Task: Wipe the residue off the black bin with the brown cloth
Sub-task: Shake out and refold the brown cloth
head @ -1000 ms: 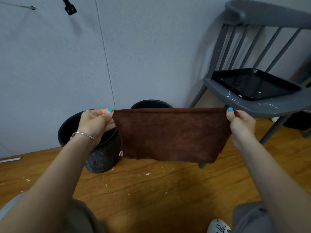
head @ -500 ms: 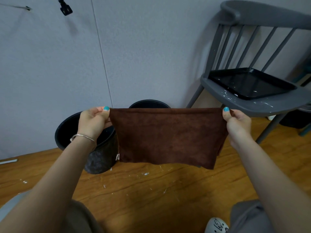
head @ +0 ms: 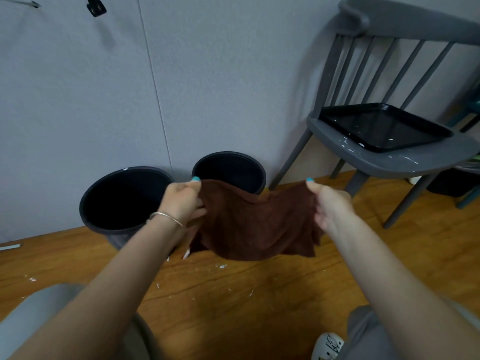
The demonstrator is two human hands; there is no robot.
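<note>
Far left of the brown cloth (head: pixel 255 224): a strip of grey wall (head: pixel 78 100) meeting the wooden floor (head: pixel 233 294), white flecks scattered on the boards. Left of the cloth, hard against the wall: a black bin (head: pixel 124 201), upright, mouth open, rim whole and in plain sight, its lower side hidden by the forearm. Left hand (head: pixel 181 201) just in front of that bin, thumb and fingers pinching the cloth's upper left corner, a thin bracelet (head: pixel 165 218) on the wrist. Cloth in mid-air, clear of the floor, top edge sagging in the middle, bottom edge hanging loose and rumpled. Directly behind the cloth: a second black bin (head: pixel 230 171), rim showing above the sagging edge, apart from the first bin. Right hand (head: pixel 328 203) pinching the upper right corner, thumb on top, the other fingers curled under the fabric. Right of the cloth: a grey chair (head: pixel 389 157) with a black tray (head: pixel 384 128) on its seat, bare floor between chair legs and cloth. Below the cloth: open floor down to the knees.
</note>
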